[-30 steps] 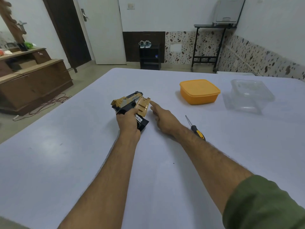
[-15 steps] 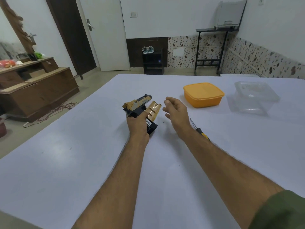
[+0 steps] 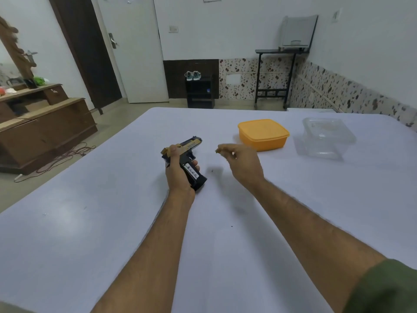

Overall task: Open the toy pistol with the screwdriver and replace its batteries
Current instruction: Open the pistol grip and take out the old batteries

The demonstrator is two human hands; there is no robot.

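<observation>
My left hand (image 3: 178, 175) grips the black and tan toy pistol (image 3: 189, 154) just above the white table (image 3: 112, 222), muzzle pointing away. The side of the pistol's handle is uncovered and a white-labelled battery (image 3: 191, 171) shows inside. My right hand (image 3: 242, 164) hovers to the right of the pistol with curled fingers. It pinches a tan piece (image 3: 218, 151) that the fingers mostly hide. A tiny dark speck (image 3: 212, 171) lies on the table between the hands. No screwdriver shows in this view.
An orange lidded box (image 3: 262, 134) and a clear plastic box (image 3: 327, 138) stand on the far right part of the table. A wooden cabinet (image 3: 45, 132) and cables on the floor lie beyond the table's left edge.
The tan cover that lay against the pistol's handle is gone from it, and the battery now shows. My right hand has lifted off the table and curled. The screwdriver has dropped out of sight.
</observation>
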